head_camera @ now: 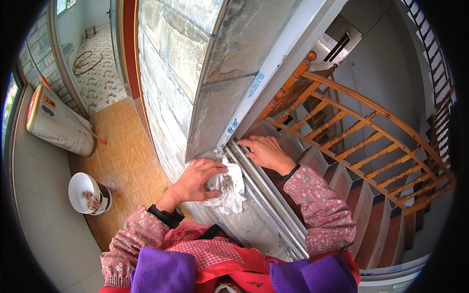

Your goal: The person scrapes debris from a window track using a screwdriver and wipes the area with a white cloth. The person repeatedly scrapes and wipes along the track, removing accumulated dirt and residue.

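On the stone-tiled sill lies a crumpled sheet of white tissue paper with grey, crumbly debris on it. My left hand holds the sheet's left edge, with its thumb and fingers curved around the debris. My right hand reaches to the inner corner of the metal sliding-window track. Its index finger extends to the rail and the thumb is apart from it; I see nothing held there. Small bits of debris sit at the corner by the upright frame, which bears printed film.
Beyond the track, a staircase drops away beside a wooden banister. Left of the wall, a white bucket with a cloth-like item inside stands on wood-look tiles. A white tank-like appliance and a thin pole lean nearby.
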The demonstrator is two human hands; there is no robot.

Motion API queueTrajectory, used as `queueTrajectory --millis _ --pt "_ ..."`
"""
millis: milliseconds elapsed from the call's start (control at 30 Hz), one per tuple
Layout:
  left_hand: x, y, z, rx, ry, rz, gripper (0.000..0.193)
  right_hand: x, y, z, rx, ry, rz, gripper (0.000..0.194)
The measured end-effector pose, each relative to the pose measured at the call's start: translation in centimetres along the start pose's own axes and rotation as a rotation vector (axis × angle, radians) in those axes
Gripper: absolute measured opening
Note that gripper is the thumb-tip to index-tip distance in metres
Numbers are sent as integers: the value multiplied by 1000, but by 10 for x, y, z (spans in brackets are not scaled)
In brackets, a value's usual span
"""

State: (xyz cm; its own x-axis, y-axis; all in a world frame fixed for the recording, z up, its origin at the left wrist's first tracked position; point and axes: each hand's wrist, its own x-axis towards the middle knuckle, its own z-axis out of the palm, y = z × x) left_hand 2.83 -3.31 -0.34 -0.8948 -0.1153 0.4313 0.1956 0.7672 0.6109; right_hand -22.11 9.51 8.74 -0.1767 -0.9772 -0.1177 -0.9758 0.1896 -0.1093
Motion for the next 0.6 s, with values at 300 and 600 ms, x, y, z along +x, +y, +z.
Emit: queueTrajectory --millis 300,600 --pt "0 -1 0 -3 -13 -3 66 8 -5 14 -124 8 -7 27" --pt "0 -1 0 -2 -18 -6 66 -28 -9 12 -48 87 -11 36"
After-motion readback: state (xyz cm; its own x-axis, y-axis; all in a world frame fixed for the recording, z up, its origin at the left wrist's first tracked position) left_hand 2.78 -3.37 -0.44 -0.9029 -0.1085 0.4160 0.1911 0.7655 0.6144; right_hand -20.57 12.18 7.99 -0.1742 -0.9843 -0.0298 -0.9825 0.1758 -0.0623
